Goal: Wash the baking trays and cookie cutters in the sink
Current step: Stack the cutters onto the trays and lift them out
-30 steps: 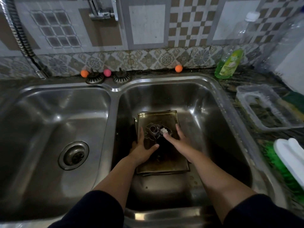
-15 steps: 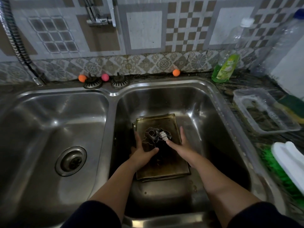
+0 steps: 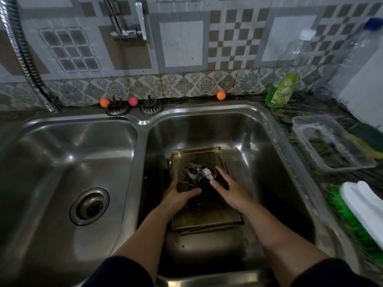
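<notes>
Fingers of the left hand [image 3: 178, 198] lie loosely spread over the left edge of the baking trays [image 3: 209, 216], thumb across the top one, gripping nothing plainly. Just right of them, the right hand [image 3: 228, 189] rests flat with straight fingers beside the cookie cutters [image 3: 194, 172] heaped on the trays. Trays sit stacked in the sink [image 3: 207, 131].

A stack of dull, brownish baking trays [image 3: 207, 216] lies flat on the floor of the right sink basin [image 3: 244, 137], the top tray rectangular with low raised edges and a stained surface. On its far half sits a small heap of metal cookie cutters [image 3: 192, 175], thin outline bands tangled together, one pale and fluted.
</notes>
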A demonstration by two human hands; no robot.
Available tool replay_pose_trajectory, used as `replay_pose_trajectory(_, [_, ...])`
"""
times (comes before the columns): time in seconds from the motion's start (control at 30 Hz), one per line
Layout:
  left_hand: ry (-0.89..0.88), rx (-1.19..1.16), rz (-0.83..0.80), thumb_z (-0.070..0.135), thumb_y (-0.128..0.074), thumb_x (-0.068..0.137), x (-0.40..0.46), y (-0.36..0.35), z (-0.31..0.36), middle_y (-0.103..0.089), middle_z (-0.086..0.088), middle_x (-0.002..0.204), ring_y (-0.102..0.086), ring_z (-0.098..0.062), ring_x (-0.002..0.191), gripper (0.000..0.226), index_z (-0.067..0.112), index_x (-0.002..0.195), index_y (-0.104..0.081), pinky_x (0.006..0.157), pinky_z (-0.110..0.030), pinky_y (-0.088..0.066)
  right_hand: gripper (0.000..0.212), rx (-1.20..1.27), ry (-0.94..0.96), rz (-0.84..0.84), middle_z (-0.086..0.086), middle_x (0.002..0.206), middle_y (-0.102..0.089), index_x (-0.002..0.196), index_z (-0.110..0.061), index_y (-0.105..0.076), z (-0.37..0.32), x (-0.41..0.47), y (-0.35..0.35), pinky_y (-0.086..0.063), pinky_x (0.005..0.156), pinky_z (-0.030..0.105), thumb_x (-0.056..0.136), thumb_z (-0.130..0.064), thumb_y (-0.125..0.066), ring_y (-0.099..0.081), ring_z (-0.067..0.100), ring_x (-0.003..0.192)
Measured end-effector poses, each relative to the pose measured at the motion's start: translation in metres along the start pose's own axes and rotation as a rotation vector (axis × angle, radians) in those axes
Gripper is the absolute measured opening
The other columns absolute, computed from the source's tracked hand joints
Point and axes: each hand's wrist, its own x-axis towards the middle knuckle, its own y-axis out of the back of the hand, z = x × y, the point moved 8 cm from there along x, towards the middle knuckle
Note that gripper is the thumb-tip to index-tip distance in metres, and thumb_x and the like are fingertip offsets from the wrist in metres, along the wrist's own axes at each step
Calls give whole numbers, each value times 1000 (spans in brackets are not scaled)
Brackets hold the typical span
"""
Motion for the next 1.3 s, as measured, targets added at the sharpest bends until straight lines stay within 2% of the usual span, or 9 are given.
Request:
replay_pose_trajectory(0.13, [-114,-83,-15,34,-82,70,-5,-2,19,-41,11,143,-46,7,99,106,50,147,-11,78,-10,-39,77,51,34,85,1,157,-18,135,-63,-21,-12,-1,12,-33,102,46,63,-84,-40,-25,29,140])
replay_pose_trajectory(0.23, [-220,-31,74,45,-79,70,-14,6,39,-42,15,137,-42,-15,130,95,59,140,-15,96,-24,-37,72,30,111,140,1,157,-13,129,-70,-21,-36,-1,30,-33,104,49,61,-88,-37,-23,31,140])
replay_pose_trajectory(0.3, [-298,99,167,60,-72,67,-21,12,55,-31,1,149,-28,-25,139,91,66,137,-13,108,-41,-29,73,-5,174,188,-1,156,-15,129,-71,-22,-53,-4,43,-32,106,49,60,-90,-34,-23,29,141])
replay_pose_trajectory(0.47, [-421,218,271,79,-60,59,-39,20,93,-12,-10,156,-23,-37,141,96,73,133,1,107,-61,-32,66,-67,297,275,-1,151,-22,128,-73,-19,-87,-14,68,-34,103,46,66,-88,-32,-30,27,137])
replay_pose_trajectory(0.67, [-556,224,292,74,-60,64,-50,27,132,-11,-14,150,-26,-35,140,94,71,135,1,109,-45,-31,56,-238,430,418,4,150,-25,123,-79,-15,-136,-36,103,-40,94,46,69,-89,-28,-40,30,130])
replay_pose_trajectory(0.8, [-650,154,302,68,-63,68,-63,32,155,-14,-11,148,-28,-30,138,93,70,136,0,106,-36,-27,57,-257,488,448,11,156,-16,123,-78,-18,-164,-56,121,-37,102,45,68,-87,-32,-36,34,135])
replay_pose_trajectory(1.0, [-818,91,408,68,-62,69,-96,42,194,-11,-8,154,-7,-9,139,92,67,138,-2,109,-33,-14,62,-357,645,597,5,151,-20,131,-70,-19,-213,-95,148,-45,95,45,71,-83,-31,-43,31,129])
replay_pose_trajectory(1.13, [-880,100,436,69,-61,68,-115,49,223,-13,-14,151,-14,-26,144,92,66,139,-2,110,-35,-18,61,-383,718,687,5,150,-23,131,-71,-16,-239,-119,164,-45,95,47,73,-83,-31,-42,32,129])
replay_pose_trajectory(1.3, [-923,151,467,70,-62,70,-134,56,250,-12,-16,152,-16,-34,144,92,68,137,1,109,-47,-22,56,-318,748,726,4,154,-19,124,-78,-15,-255,-138,177,-38,104,54,70,-87,-31,-37,32,134])
